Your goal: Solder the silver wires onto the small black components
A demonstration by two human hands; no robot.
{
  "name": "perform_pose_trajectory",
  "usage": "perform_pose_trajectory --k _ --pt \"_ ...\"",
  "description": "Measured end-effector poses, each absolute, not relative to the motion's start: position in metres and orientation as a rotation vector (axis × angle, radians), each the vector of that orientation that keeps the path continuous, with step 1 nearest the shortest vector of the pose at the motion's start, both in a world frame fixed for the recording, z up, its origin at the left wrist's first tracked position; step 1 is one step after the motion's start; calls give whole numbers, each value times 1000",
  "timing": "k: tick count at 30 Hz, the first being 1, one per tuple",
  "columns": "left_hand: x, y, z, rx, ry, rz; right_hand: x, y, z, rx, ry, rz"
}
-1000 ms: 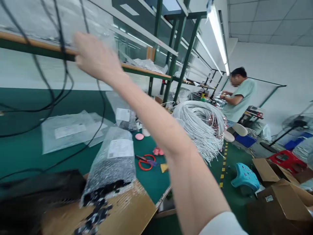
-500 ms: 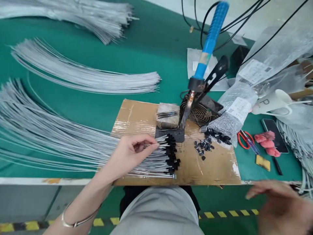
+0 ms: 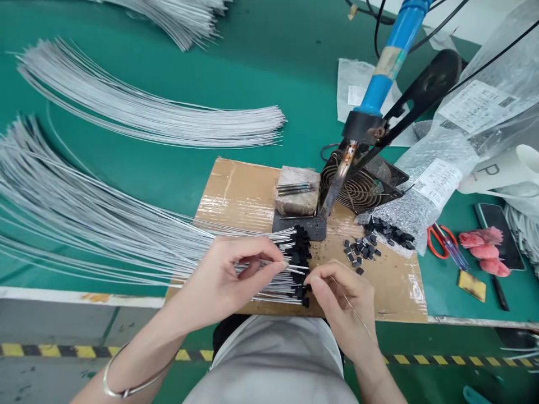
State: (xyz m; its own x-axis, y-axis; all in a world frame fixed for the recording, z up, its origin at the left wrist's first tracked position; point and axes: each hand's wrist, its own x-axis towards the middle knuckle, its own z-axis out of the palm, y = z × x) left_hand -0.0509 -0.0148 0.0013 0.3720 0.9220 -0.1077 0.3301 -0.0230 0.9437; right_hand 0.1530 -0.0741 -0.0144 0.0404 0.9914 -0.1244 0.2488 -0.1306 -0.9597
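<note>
My left hand (image 3: 240,272) pinches a thin grey wire near its end, above a wide bundle of grey wires (image 3: 138,224). Black connector pieces (image 3: 301,252) cap the bundle's right ends, on a brown cardboard sheet (image 3: 236,185). Just right of those black ends, my right hand (image 3: 347,297) is closed in a pinch on a thin solder wire (image 3: 351,307), which trails back over the palm. A blue-handled soldering iron (image 3: 379,84) leans in its stand, its metal shaft (image 3: 340,174) pointing down behind my hands.
Loose black pieces (image 3: 362,249) lie on the cardboard beside a round fan grille (image 3: 353,188). A second wire bundle (image 3: 155,115) lies behind. Red-handled scissors (image 3: 440,244), a yellow sponge (image 3: 471,285), a phone (image 3: 501,230) and plastic bags (image 3: 433,179) are at the right.
My right hand has come in from the lower right to the black wire ends, now with solder wire in its fingers. My left hand keeps its pinch. The view has shifted slightly.
</note>
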Motion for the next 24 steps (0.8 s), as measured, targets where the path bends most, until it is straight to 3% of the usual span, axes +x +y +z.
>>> perform_pose_trajectory --k 18,24 --pt "-39 -20 8 1896 1107 466 163 -64 -26 -1308 -1596 1109" --pt "-30 -16 9 1747 1123 362 163 -59 -29 -1314 -1610 1101"
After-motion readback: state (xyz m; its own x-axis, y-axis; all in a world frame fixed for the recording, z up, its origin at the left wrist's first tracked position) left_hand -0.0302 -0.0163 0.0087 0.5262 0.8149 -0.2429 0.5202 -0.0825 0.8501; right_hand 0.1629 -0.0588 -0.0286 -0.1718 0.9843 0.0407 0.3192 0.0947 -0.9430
